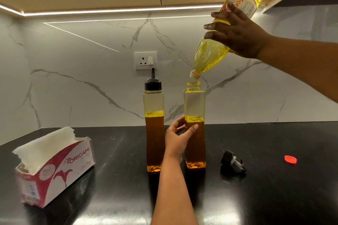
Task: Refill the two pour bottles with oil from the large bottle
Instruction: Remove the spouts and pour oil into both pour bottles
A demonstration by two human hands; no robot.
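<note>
Two tall square pour bottles stand side by side on the black counter. The left pour bottle (153, 129) wears its black spout cap and is over half full of oil. The right pour bottle (195, 107) is uncapped, with oil to about the same level. My left hand (178, 137) grips the right pour bottle at mid-height. My right hand (237, 36) holds the large yellow oil bottle (210, 56) tipped steeply, its mouth just above the open neck. The removed black spout cap (231, 160) lies on the counter to the right, and a red cap (290, 159) farther right.
An open tissue box (60, 166) sits at the counter's front left. A wall socket (145, 60) is set in the marble backsplash behind the bottles. Cabinets with a light strip hang overhead.
</note>
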